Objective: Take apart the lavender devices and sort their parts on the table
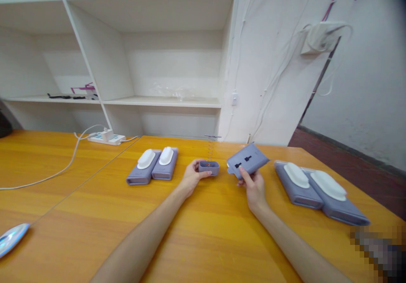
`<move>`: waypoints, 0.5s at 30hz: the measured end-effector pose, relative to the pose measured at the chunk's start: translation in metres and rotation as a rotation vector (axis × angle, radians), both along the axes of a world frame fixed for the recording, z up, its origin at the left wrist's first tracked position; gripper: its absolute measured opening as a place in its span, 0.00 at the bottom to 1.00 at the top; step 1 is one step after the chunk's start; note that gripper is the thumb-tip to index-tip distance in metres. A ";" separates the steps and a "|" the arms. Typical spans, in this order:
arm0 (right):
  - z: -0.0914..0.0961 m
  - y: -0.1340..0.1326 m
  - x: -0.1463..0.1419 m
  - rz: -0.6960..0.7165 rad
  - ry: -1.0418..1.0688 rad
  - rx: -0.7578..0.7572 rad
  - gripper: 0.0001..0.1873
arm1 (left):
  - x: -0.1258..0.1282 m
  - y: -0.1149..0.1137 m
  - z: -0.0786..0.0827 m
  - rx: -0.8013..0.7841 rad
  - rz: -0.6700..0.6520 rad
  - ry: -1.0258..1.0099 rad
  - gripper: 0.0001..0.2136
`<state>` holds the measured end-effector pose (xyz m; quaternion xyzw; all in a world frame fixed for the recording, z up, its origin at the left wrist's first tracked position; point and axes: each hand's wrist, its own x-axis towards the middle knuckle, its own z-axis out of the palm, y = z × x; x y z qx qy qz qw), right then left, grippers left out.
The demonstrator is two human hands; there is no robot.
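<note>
My left hand grips a small lavender oval cap just above the orange table, thumb lying along its near edge. My right hand holds up a flat lavender casing with dark slots in its face, tilted toward me. The cap and the casing are a short gap apart at the table's middle. A thin coil spring stands upright just behind the cap.
Two lavender units with white tops lie side by side to the left; two more lie at the right near the table edge. A white power strip and cable sit far left. White shelving rises behind.
</note>
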<state>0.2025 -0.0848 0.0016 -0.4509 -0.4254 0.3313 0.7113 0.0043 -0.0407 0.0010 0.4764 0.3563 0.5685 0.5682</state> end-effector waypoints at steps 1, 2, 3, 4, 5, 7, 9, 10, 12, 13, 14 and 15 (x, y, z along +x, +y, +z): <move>0.000 0.000 0.000 0.001 -0.003 0.001 0.20 | 0.000 -0.001 0.001 0.002 0.000 0.010 0.25; 0.000 0.000 0.000 0.002 -0.006 0.002 0.20 | 0.000 -0.001 0.001 0.004 0.000 0.014 0.25; 0.001 0.000 -0.001 0.002 -0.007 0.003 0.20 | 0.001 -0.001 0.001 0.004 0.000 0.015 0.25; 0.001 0.000 -0.001 0.003 -0.009 0.001 0.20 | 0.001 -0.002 0.002 0.005 0.000 0.016 0.25; 0.001 0.000 -0.001 0.003 -0.010 0.000 0.20 | 0.001 -0.002 0.001 0.005 -0.002 0.018 0.25; 0.001 0.000 -0.001 0.001 -0.014 -0.001 0.20 | 0.001 -0.001 0.001 0.010 -0.004 0.019 0.25; 0.001 0.000 0.000 -0.002 -0.022 -0.001 0.20 | 0.001 -0.001 0.000 0.018 -0.009 0.018 0.25; 0.001 0.001 0.000 -0.001 -0.026 -0.001 0.20 | 0.001 -0.001 -0.001 0.021 -0.011 0.019 0.25; 0.001 0.001 0.000 0.002 -0.026 -0.003 0.19 | 0.001 0.000 -0.001 0.025 -0.015 0.025 0.25; 0.001 0.001 0.000 0.002 -0.023 -0.005 0.19 | 0.001 0.000 -0.001 0.027 -0.015 0.029 0.25; 0.001 0.001 0.000 0.002 -0.016 -0.006 0.20 | 0.001 -0.001 -0.001 0.029 -0.014 0.033 0.25; 0.001 0.001 0.000 0.004 -0.009 -0.007 0.20 | 0.001 -0.001 -0.001 0.031 -0.013 0.037 0.25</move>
